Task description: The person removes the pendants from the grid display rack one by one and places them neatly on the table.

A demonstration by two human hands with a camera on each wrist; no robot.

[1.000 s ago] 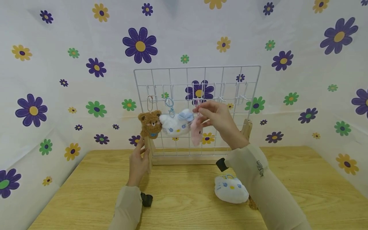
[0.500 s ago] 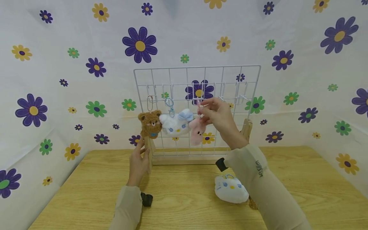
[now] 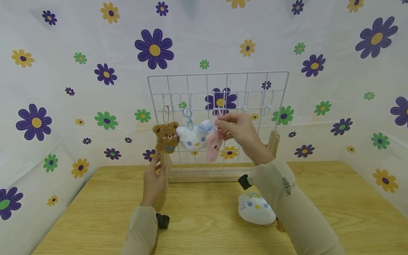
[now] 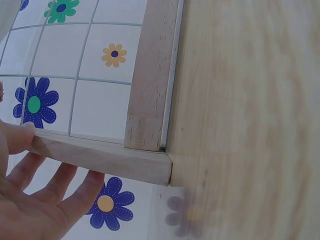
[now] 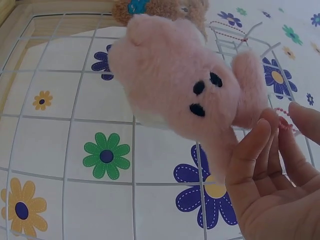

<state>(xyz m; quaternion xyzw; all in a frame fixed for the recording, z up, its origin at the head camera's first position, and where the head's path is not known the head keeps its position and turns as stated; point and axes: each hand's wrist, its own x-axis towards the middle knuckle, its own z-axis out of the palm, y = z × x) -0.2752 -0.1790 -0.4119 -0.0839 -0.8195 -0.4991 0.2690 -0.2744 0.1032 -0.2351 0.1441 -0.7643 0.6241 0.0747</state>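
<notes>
My right hand (image 3: 241, 131) pinches the pink bead chain (image 5: 283, 121) of a pink plush bunny keychain (image 3: 213, 147) in front of a white wire grid rack (image 3: 227, 73). In the right wrist view the bunny's black eyes and nose show, and its long ears point toward my fingers. To its left hang a white plush cat (image 3: 190, 141) with a blue bow, partly covered by the bunny, and a brown plush bear (image 3: 167, 137) on a bead chain. My left hand (image 3: 154, 181) grips the rack's left wooden post (image 4: 107, 161), thumb on one side and fingers on the other.
A second white plush cat (image 3: 256, 211) lies on the wooden table (image 3: 197, 219), near my right forearm. Something brown and fuzzy (image 3: 281, 225) peeks out beside it, mostly hidden by the sleeve. Hooks (image 3: 267, 107) stick out at the rack's right side.
The pink bunny has turned from edge-on to show its face and swung left, over the hanging cat's edge. My right hand shifted slightly right, then back left. The left hand stays on the post.
</notes>
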